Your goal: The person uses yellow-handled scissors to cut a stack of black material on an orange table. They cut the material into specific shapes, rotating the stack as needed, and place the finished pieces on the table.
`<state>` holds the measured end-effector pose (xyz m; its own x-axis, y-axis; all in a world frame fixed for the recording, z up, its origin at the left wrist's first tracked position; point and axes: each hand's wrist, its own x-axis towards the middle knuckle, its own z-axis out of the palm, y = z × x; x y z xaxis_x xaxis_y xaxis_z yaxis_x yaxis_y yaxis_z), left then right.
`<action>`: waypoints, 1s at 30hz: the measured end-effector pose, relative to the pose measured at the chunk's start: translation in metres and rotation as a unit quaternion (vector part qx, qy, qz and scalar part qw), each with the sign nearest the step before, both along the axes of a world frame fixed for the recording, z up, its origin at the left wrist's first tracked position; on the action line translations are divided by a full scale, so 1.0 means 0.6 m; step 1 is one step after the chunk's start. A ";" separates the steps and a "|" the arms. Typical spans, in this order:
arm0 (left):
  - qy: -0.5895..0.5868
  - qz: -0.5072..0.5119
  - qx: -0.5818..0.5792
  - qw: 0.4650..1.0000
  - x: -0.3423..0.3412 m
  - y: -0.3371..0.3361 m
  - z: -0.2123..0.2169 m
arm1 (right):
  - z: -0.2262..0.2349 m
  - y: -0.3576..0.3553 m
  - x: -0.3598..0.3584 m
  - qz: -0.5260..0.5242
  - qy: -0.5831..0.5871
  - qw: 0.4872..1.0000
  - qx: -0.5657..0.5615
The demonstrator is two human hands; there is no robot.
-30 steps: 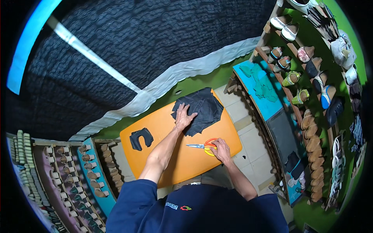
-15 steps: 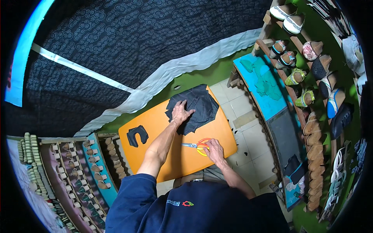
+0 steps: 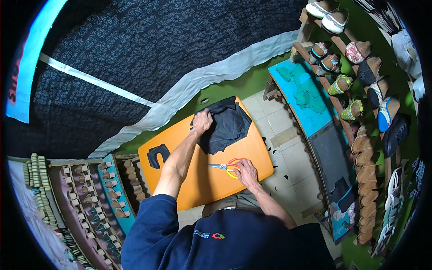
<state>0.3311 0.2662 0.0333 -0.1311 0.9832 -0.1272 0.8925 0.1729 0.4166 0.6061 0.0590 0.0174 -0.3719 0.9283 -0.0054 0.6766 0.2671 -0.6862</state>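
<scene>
A heap of dark, flat cut pieces that look like fabric point(image 3: 225, 128) lies on the far part of an orange table point(image 3: 200, 186). My left hand point(image 3: 202, 120) is at the heap's left edge, fingers curled down and closed on a piece; the fingertips are partly hidden. On the near right of the table, my right hand point(image 3: 247, 173) holds scissors with red and yellow handles point(image 3: 232, 171), their blades pointing left and lying close to the tabletop. Curved dark cut pieces point(image 3: 157, 156) rest apart at the table's left side.
A patterned dark curtain point(image 3: 180, 49) hangs beyond the table. To the right are a bench with a blue top and green scraps point(image 3: 302, 90), and racks of shoes point(image 3: 351, 108). Shelves of shoe parts point(image 3: 85, 193) stand at the left. Dark scraps lie on the tiled floor point(image 3: 288, 157).
My left hand has moved left from the heap's top to its left edge, and its fingers have gone from spread to curled. My right hand and the scissors have barely shifted.
</scene>
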 end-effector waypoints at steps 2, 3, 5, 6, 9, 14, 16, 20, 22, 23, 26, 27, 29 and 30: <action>0.029 -0.004 0.022 0.999 -0.016 0.033 0.028 | 0.002 -0.001 0.002 0.004 0.000 1.000 0.000; 0.025 -0.007 0.041 0.999 -0.023 0.049 0.047 | 0.002 -0.001 0.002 0.006 0.001 1.000 0.004; 0.034 -0.033 0.070 0.996 -0.028 0.057 0.081 | -0.001 0.000 0.003 0.009 0.004 1.000 0.014; 0.046 -0.054 0.080 0.994 -0.024 0.056 0.101 | -0.002 -0.001 0.003 0.009 0.004 1.000 0.015; 0.078 -0.101 0.079 0.989 0.027 0.013 0.157 | -0.008 -0.002 0.002 0.004 0.004 1.000 0.022; 0.074 -0.148 -0.114 0.980 0.087 -0.116 0.099 | -0.001 0.000 0.003 0.025 -0.021 0.999 0.012; 0.036 -0.125 -0.061 0.990 0.087 -0.150 0.042 | 0.004 -0.001 0.001 0.038 -0.036 0.999 0.002; -0.054 -0.017 0.004 0.998 0.058 -0.141 -0.028 | -0.017 -0.004 0.002 0.065 -0.055 0.996 -0.004; -0.020 0.010 -0.016 1.000 0.055 -0.106 -0.021 | -0.024 0.000 0.006 0.069 -0.057 0.996 0.000; -0.011 0.022 -0.050 0.998 0.054 -0.095 -0.018 | -0.028 0.001 0.005 0.070 -0.067 0.995 -0.008; -0.003 0.031 -0.135 0.990 0.060 -0.086 -0.029 | -0.019 -0.002 0.004 0.078 -0.100 0.991 -0.039; -0.002 0.027 -0.161 0.987 0.064 -0.093 -0.034 | -0.023 -0.005 0.002 0.080 -0.105 0.990 -0.049; -0.005 0.065 -0.169 0.983 0.086 -0.114 -0.047 | -0.029 -0.012 0.008 0.087 -0.111 0.988 -0.064; -0.009 0.089 -0.172 0.981 0.095 -0.128 -0.050 | -0.025 -0.013 0.011 0.091 -0.109 0.988 -0.067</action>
